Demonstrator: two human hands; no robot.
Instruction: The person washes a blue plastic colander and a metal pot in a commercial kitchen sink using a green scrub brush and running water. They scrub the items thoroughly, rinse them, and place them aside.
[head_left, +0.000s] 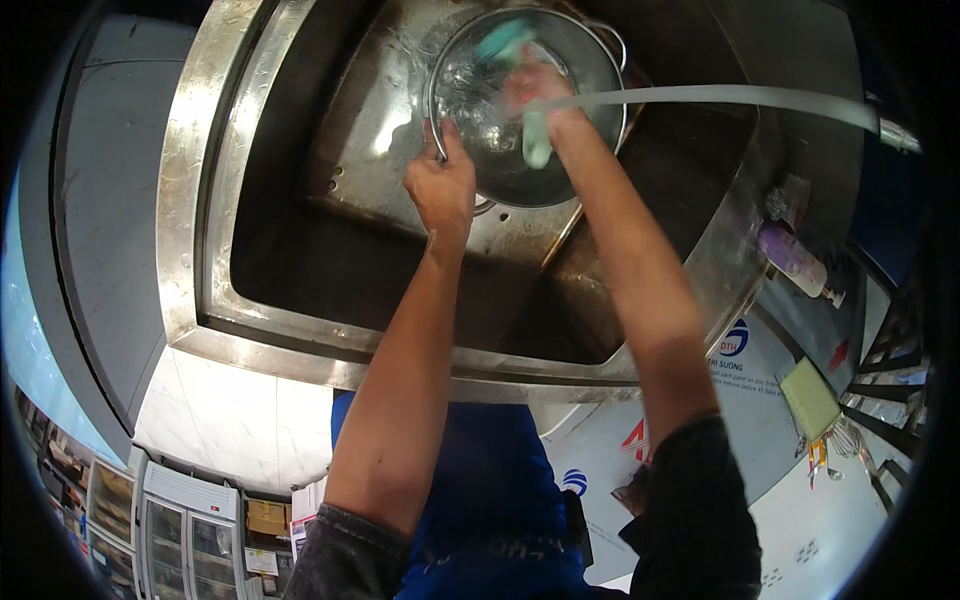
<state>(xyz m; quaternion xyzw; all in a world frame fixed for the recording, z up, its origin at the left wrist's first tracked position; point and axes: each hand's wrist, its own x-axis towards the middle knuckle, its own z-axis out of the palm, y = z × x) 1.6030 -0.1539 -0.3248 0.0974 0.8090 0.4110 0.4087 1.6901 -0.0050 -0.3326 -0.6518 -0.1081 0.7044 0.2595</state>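
Observation:
A round metal pot (495, 176) with loop handles rests inside a deep stainless steel sink (300, 330). My left hand (442, 180) pinches its rim on the near left side. Inside the pot, my right hand (541, 84) is blurred and closed around a pale green handle (537, 142). Beyond that hand is a teal blur (506, 39), perhaps the head of the same tool; I cannot tell its kind. A stream of water (690, 94) runs from a metal spout (896, 136) at the right across to my right hand. The pot's inside looks wet and shiny.
A purple and white pump bottle (793, 259) is right of the sink. Farther right, a pale green container (810, 397) is beside whisks (844, 441) and other utensils. A grey surface (112, 187) borders the sink's left. Glass-door refrigerators (187, 536) stand at lower left.

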